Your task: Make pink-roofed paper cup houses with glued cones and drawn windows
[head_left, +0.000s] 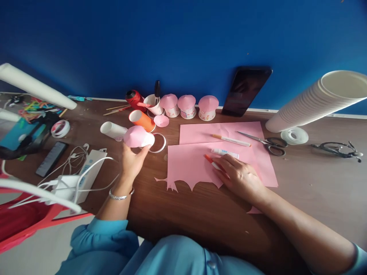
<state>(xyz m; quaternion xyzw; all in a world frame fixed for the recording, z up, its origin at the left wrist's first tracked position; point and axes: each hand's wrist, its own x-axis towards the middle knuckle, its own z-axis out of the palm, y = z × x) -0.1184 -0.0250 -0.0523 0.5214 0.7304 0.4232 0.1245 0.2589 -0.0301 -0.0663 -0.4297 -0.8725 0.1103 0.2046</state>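
My left hand [132, 162] is closed around a small white paper cup with a pink paper cone on top [134, 136], lifted over the table's left part. The cup lies tilted, its white side toward the right. My right hand [243, 176] rests over the pink paper sheets [186, 162], fingers together on a red-orange marker [211, 160]; the marker's other end is hidden under the fingers. Just above those fingers lies a white tube [225, 153], perhaps glue. An orange-capped marker [231, 140] and scissors [265, 142] lie on the sheets. The front sheet's near edge is cut in scallops.
Three cone-topped cups [186, 107] line the blue wall. Nearby stand an orange cup [142, 120] and a white cup [113, 130]. A phone [246, 91] leans on the wall. Stacked paper cups [312, 103], tape [294, 136] and glasses [338, 148] are right; a power strip [90, 172] with cables is left.
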